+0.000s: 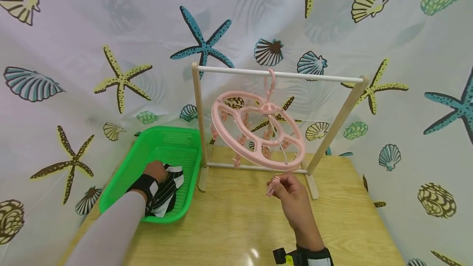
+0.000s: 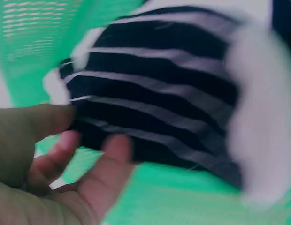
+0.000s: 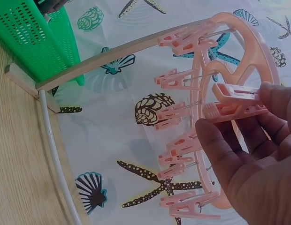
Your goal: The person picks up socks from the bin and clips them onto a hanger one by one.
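Note:
My left hand (image 1: 156, 170) is down in the green basket (image 1: 148, 143) at the left. In the left wrist view its thumb and fingers pinch the edge of a black sock with pale stripes (image 2: 150, 89); that view is blurred. My right hand (image 1: 293, 198) is below the front edge of a round pink hanger (image 1: 236, 145). Between its thumb and fingers it pinches a pink clothespin (image 3: 237, 96), whose two halves show in the right wrist view. More pink clothespins (image 3: 176, 79) dangle from the hanger's ring.
The hanger hooks over the white rail (image 1: 314, 76) of a wooden stand (image 1: 334, 128). The stand rests on a wood-grain table (image 1: 229, 212), right of the basket. Behind hangs a white cloth (image 1: 155, 32) printed with starfish and shells.

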`<move>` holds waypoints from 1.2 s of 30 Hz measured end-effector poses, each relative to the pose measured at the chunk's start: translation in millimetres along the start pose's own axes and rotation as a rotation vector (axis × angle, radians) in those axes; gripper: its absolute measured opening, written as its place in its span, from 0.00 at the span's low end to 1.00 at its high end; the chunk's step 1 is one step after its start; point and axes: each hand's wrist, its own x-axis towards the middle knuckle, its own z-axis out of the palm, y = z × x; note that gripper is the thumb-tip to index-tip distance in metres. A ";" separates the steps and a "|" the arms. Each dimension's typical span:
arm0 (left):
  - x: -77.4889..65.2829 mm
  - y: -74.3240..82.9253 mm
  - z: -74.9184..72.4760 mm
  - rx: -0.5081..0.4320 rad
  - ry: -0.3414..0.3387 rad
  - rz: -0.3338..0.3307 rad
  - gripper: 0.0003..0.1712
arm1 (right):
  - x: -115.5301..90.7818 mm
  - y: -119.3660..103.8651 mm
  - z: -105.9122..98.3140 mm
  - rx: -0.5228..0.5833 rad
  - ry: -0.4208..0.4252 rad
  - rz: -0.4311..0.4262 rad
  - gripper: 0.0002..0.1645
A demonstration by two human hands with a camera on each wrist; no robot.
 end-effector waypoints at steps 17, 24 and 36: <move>-11.8 60.5 -51.4 -0.381 -0.079 0.108 0.13 | -0.7 1.2 1.9 -0.007 -0.021 -0.017 0.12; -42.4 74.0 -50.2 -0.422 0.080 0.192 0.19 | -1.4 0.7 2.7 -0.001 -0.027 -0.026 0.13; -93.4 111.2 -9.8 -0.648 0.172 0.311 0.12 | -2.9 1.6 1.2 0.000 -0.027 -0.051 0.12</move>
